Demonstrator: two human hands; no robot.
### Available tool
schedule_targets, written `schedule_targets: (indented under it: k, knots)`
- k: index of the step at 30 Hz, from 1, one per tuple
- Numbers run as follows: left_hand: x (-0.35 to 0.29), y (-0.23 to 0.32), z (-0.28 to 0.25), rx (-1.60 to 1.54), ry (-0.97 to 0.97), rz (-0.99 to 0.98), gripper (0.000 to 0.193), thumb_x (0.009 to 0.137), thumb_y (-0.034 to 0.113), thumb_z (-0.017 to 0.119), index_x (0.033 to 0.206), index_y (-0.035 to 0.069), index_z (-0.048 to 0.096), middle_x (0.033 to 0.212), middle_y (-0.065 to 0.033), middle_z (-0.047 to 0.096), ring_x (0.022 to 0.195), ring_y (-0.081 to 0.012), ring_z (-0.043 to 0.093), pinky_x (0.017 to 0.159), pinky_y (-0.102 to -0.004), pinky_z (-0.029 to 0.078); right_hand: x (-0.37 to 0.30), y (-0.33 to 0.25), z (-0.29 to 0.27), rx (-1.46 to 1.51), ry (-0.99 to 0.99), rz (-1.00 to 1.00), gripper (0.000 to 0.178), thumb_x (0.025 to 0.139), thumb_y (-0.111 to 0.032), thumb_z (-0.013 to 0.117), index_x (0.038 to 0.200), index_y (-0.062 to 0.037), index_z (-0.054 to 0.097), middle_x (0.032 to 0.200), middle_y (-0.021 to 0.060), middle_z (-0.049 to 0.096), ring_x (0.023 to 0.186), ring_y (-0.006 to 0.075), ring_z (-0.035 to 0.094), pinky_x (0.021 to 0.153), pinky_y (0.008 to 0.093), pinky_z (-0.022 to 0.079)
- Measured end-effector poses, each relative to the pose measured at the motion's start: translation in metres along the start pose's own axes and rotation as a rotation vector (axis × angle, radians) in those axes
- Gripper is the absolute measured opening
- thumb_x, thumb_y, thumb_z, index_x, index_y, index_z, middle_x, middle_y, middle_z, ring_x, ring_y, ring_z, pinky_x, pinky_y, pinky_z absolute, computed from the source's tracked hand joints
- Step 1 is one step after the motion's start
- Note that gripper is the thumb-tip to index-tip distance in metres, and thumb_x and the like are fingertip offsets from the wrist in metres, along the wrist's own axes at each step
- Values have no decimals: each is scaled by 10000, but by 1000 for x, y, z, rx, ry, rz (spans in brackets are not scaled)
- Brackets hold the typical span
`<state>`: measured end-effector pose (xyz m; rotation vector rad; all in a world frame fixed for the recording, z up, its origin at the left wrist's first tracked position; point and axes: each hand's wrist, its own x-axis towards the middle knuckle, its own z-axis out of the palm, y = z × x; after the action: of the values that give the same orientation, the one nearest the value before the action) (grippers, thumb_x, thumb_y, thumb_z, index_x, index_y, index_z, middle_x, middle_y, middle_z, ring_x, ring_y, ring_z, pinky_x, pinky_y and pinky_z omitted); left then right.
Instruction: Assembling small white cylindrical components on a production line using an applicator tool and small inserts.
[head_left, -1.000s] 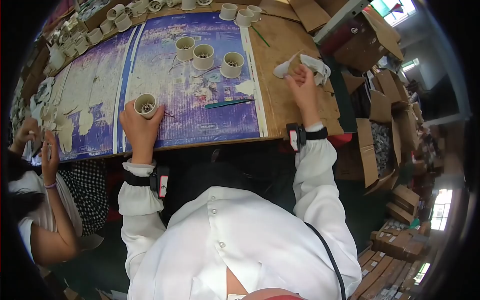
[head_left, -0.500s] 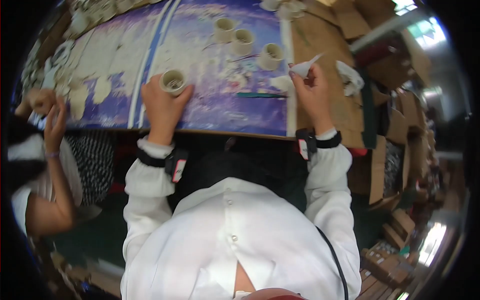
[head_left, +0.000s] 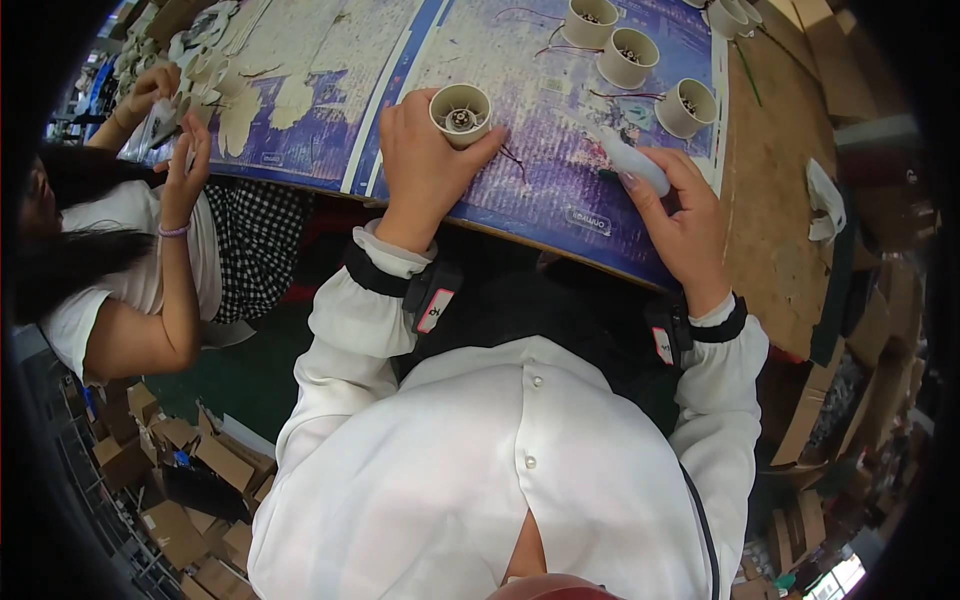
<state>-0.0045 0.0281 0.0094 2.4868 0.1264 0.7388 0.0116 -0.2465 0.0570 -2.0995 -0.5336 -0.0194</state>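
Tabletop: the bare wood of the tabletop (head_left: 780, 260) is partly covered by a worn, blue-and-purple printed sheet (head_left: 545, 195).
Far side: three off-white cups (head_left: 622, 70) are stood beyond the hands, with thin wires (head_left: 630, 95) trailed from them.
Right side: a crumpled white scrap (head_left: 826, 203) and a green stick (head_left: 748, 73) are laid on the wood.
In the way: a dark green piece (head_left: 608, 176) is mostly hidden beside the right fingertips; what it is cannot be told.
Left side: a co-worker's hands (head_left: 185, 165) are held up near the tabletop's edge.
Held cup: the off-white, round cup (head_left: 460, 115) is seen open at the top, with metal parts inside.
Bottle: the squeeze bottle (head_left: 638, 166) is pale and translucent, its narrow end pointed toward the far left.
Left hand (head_left: 425, 165): the cup is held on the sheet, the fingers curved around its near side.
Right hand (head_left: 685, 215): the bottle is gripped between thumb and fingers, right of the held cup and apart from it.
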Motion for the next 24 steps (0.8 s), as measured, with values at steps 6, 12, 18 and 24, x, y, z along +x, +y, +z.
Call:
schedule_targets:
  k: [6,12,18,24]
  knots:
    - [3,0,-10,13,-97,114,632,702,306,897,1163,15,577,1060,-145,634,988,-328,577,873,-425,459,-3,2,-3,-31,-20,-4,234,920,-122,708,1117,-4,669,998,45,627,845,112,575,698,218,446]
    - [0,-7,-18,-271,-186,48,693,732,272,858,1283,23,521,1185,-131,567,1099,-312,504,952,-405,428,-5,9,-1,41,31,-21,219,897,-81,723,1097,-3,675,1010,48,621,862,113,574,697,218,447]
    - [-1,-10,-18,-463,-242,-91,678,774,227,826,1329,33,489,1214,-144,548,1154,-287,499,987,-385,435,-6,10,-1,19,12,-6,220,889,-68,725,1093,-2,677,1032,54,628,891,133,591,730,234,465]
    - [-4,-11,-16,-513,-222,-108,663,783,230,824,1324,40,491,1207,-138,542,1148,-274,504,984,-376,434,-3,3,0,-60,-11,-38,216,879,-60,727,1081,0,680,1014,68,649,897,159,616,755,258,485]
